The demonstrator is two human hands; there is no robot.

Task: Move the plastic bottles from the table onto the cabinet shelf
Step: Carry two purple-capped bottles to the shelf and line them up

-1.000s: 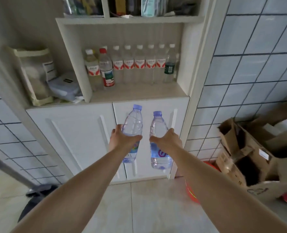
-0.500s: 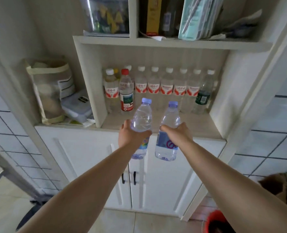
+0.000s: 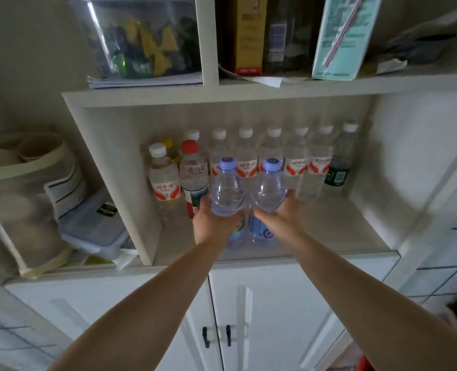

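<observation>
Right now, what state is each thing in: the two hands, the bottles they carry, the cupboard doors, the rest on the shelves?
Left hand: grip on clear purple-capped plastic bottle, upright.
Right hand: grip on second purple-capped bottle, upright.
White-capped bottles in the back row: standing, capped.
Red-capped bottle: standing, capped.
White cabinet doors: closed.
Clear lidded plastic box: lid on.

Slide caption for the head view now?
Both hands lower two purple-capped bottles onto the cabinet shelf.

Dim, soft indoor light; edges blurred and bent by wide-angle distortion.
</observation>
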